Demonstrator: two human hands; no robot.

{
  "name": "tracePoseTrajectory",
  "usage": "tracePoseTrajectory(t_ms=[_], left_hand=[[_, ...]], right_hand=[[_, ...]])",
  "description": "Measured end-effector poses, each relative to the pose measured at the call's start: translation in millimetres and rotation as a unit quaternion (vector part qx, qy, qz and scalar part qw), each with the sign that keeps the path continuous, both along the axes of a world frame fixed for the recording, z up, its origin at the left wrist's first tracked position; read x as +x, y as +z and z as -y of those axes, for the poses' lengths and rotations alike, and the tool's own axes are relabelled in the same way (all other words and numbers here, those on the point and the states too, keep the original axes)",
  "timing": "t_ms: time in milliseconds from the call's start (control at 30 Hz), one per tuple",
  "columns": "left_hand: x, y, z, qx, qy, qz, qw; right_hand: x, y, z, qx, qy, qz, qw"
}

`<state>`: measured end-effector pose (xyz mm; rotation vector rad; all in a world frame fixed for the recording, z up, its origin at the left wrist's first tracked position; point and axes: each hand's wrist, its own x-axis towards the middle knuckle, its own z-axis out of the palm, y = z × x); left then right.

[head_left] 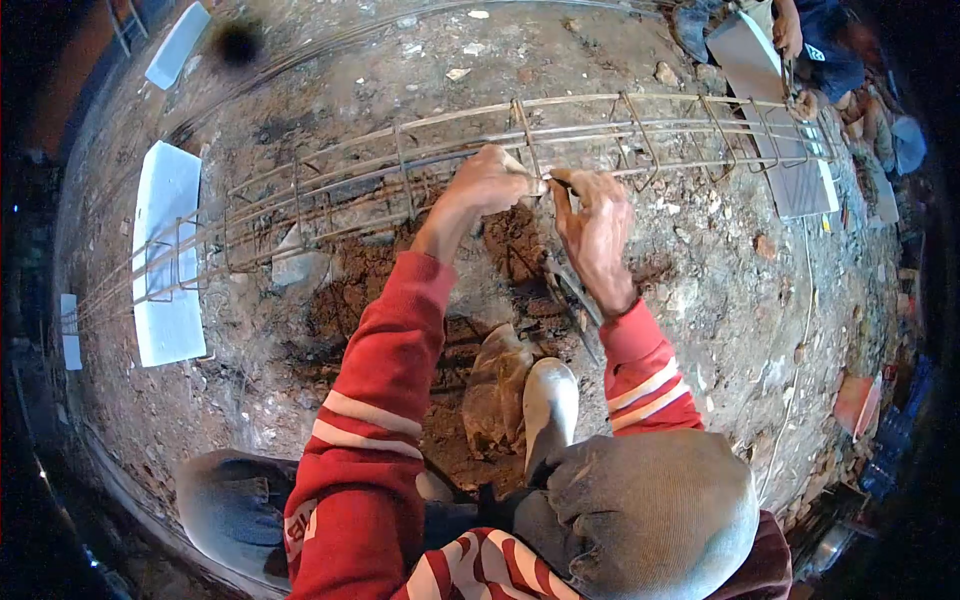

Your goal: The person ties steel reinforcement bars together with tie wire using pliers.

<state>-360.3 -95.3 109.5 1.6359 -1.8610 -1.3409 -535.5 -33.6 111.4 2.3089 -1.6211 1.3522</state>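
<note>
A long rebar cage of rusty bars and square stirrups lies across the dirt ground. My left hand is closed on a stirrup and bar at the middle of the cage. My right hand sits just to its right, fingertips pinching at the same joint, with a dark pincer tool held in the palm and hanging down toward my wrist. Both arms wear red sleeves with white stripes. My knees and a muddy boot show below.
White foam boards lie on the ground at the left, under the cage's end. Another person works on the far right end of the cage beside a grey sheet. Stones and rubble cover the ground.
</note>
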Motion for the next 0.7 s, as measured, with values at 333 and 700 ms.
tracePoseTrajectory(t_ms=[333, 700], left_hand=[[-2, 1, 9, 0.027, -0.049, -0.004, 0.998], [-6, -12, 13, -0.018, -0.015, 0.042, 0.999]], right_hand=[[18, -25, -25, 0.027, -0.134, 0.017, 0.991], [19, -11, -31, 0.075, -0.093, -0.034, 0.992]])
